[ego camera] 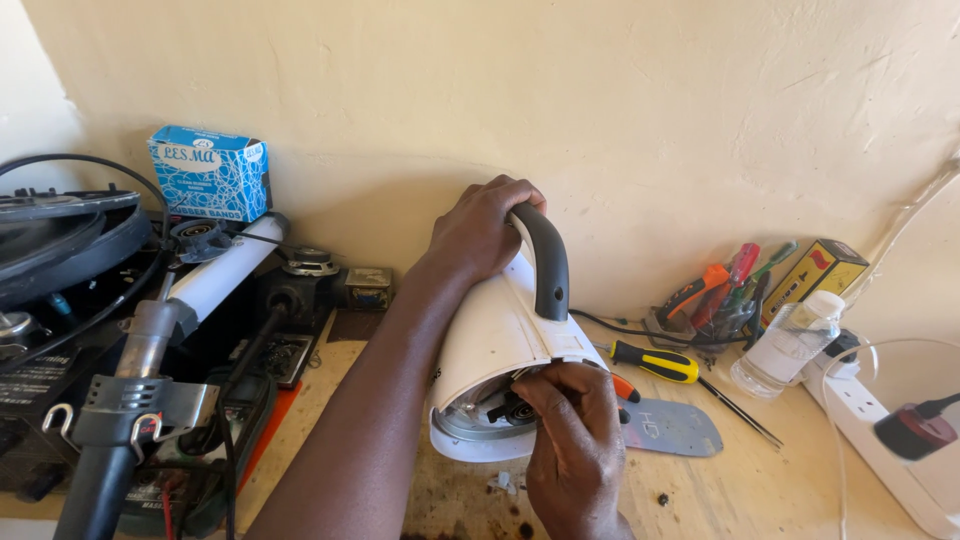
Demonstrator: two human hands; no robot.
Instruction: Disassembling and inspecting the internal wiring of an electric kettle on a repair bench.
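A white electric kettle (495,335) with a grey handle (548,262) lies tipped on its side on the wooden bench, its open underside facing me. My left hand (478,232) grips the top end of the kettle by the handle. My right hand (570,440) is at the kettle's base, fingers pinched on a small dark part at the exposed metal bottom (490,415). What exactly the fingers pinch is partly hidden.
A yellow-and-black screwdriver (655,362) and a grey metal plate (672,428) lie right of the kettle. Further right: a tool holder (720,295), clear bottle (790,345), white power strip (880,425). Left: heat gun (140,370), blue box (210,172), dark electronics.
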